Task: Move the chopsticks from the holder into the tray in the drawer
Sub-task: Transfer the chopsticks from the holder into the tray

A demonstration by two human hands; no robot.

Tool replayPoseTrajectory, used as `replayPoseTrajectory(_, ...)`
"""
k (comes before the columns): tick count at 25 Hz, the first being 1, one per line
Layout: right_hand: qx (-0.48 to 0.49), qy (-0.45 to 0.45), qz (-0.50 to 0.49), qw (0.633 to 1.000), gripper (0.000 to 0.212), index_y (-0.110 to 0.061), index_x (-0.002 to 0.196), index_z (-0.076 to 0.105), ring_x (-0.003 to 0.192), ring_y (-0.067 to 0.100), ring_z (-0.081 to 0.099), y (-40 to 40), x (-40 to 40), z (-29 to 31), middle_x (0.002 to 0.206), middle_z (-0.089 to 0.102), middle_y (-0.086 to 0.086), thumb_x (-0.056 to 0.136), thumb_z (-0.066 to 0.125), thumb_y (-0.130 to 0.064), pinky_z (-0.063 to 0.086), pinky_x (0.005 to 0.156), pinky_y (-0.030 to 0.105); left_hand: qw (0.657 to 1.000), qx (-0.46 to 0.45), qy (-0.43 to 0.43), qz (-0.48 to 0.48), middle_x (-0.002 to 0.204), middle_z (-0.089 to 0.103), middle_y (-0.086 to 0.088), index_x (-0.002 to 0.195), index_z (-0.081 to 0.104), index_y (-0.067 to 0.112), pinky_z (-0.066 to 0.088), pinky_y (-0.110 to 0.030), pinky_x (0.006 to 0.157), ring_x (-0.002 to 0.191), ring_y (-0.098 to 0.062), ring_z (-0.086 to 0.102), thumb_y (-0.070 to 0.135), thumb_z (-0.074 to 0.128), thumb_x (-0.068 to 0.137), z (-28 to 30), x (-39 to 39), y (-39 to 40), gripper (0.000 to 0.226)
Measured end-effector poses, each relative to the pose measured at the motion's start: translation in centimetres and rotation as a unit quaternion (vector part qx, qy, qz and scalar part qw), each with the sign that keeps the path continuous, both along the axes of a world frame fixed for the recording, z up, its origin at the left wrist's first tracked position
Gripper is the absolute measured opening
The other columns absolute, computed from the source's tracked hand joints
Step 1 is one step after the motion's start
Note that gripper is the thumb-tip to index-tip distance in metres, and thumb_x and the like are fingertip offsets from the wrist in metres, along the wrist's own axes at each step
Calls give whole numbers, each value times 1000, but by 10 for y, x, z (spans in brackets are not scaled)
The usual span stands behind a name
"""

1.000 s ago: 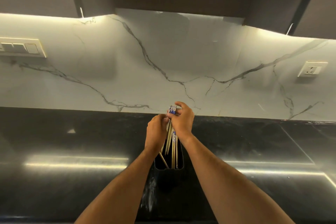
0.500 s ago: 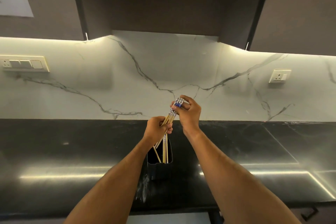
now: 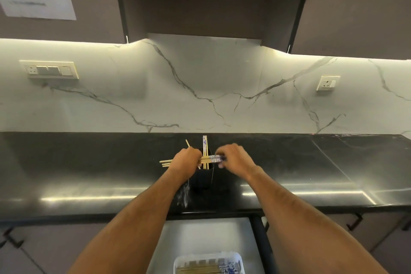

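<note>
Held chopsticks (image 3: 208, 159): you have a small bundle lying level, long axis running left to right, above the mouth of the holder; bare tips stick out past your left hand, patterned ends point right.
Left hand (image 3: 185, 159): your fingers are curled round the middle of the bundle, carrying its weight.
Right hand (image 3: 233, 158): your fingertips pinch the patterned ends, just beside the left hand.
Remaining chopsticks (image 3: 205, 147): a few stand upright in the holder behind the bundle, crossing it at right angles; one thin stick leans out to the left.
Holder (image 3: 203, 179): dark, on the counter, directly below your hands.
Tray (image 3: 208, 262): white, in the open drawer (image 3: 200, 233) below the counter edge, toward you from the hands; chopsticks already in it lie left to right, patterned ends right.
Key relation: your bundle's axis already matches the sticks in the tray, so the move looks like a straight pull toward you and down, no turning.
Risk: the bundle may catch the upright sticks as it clears.
Counter (image 3: 89, 173): black, glossy.
</note>
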State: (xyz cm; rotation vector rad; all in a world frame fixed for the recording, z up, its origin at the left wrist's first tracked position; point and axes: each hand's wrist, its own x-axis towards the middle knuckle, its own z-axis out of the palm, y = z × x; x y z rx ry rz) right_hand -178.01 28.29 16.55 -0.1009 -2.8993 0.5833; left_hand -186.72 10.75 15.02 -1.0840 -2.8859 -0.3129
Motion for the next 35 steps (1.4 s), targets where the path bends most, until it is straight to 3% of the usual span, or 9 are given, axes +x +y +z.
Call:
replayPoseTrajectory(3, 147, -78, 8, 986, 10, -19, 96, 71, 81, 20, 69, -22, 25, -17, 89, 71, 3, 88, 71, -15, 58, 79, 39, 997, -67, -6, -24, 91, 66, -7, 97, 67, 15, 55, -39, 82, 81, -23, 63, 12, 61, 92, -11, 29, -8, 8)
replayPoseTrajectory(8, 218, -83, 18, 972, 11, -12, 104, 70, 83, 25, 68, -40, 46, -38, 93, 71, 9, 93, 65, -11, 50, 72, 34, 994, -94, 9, -47, 102, 65, -8, 110, 64, 15, 53, -39, 87, 93, -25, 63, 13, 63, 94, -34, 57, -5, 16)
replayPoseTrajectory(12, 222, -109, 9, 969, 13, -12, 106, 70, 85, 25, 68, -32, 56, -62, 95, 71, 10, 93, 66, -11, 55, 79, 36, 991, -124, -34, -40, 103, 67, -11, 112, 63, 13, 54, -38, 87, 92, -25, 64, 14, 64, 94, -62, 64, -9, 18)
replayPoseTrajectory(18, 208, -165, 50, 963, 20, -11, 106, 67, 94, 34, 68, -34, 86, -141, 102, 70, 13, 90, 60, -3, 54, 78, 41, 988, -139, -47, -50, 101, 67, -12, 107, 65, 11, 56, -42, 85, 96, -32, 66, 2, 60, 91, -144, 101, -22, 19)
replayPoseTrajectory(22, 196, -208, 51, 957, 12, -13, 105, 68, 85, 26, 68, -41, 105, -202, 94, 70, 9, 95, 63, -14, 53, 75, 33, 988, -120, -90, -33, 97, 66, -6, 104, 65, 15, 55, -32, 79, 87, -22, 66, 16, 67, 93, -192, 128, -29, 12)
replayPoseTrajectory(25, 174, -256, 51, 950, 13, -13, 104, 69, 79, 21, 65, -40, 110, -237, 93, 70, 7, 95, 68, -22, 56, 76, 31, 987, -111, -112, -36, 99, 68, -5, 106, 64, 16, 56, -32, 78, 86, -21, 66, 23, 74, 88, -226, 137, -34, 22)
replayPoseTrajectory(30, 172, -271, 70, 944, 16, -15, 107, 70, 85, 25, 69, -36, 112, -286, 99, 71, 7, 94, 67, -24, 59, 76, 34, 984, -124, -117, -45, 105, 71, -10, 113, 66, 13, 57, -38, 80, 92, -30, 69, 9, 67, 88, -274, 149, -37, 25)
replayPoseTrajectory(35, 149, -267, 60, 950, 17, -5, 98, 72, 90, 36, 68, -31, 114, -325, 95, 70, 16, 95, 54, -4, 56, 78, 40, 982, -92, -167, 9, 100, 68, -15, 102, 67, 6, 49, -37, 76, 92, -35, 64, -1, 53, 92, -310, 151, -35, 19)
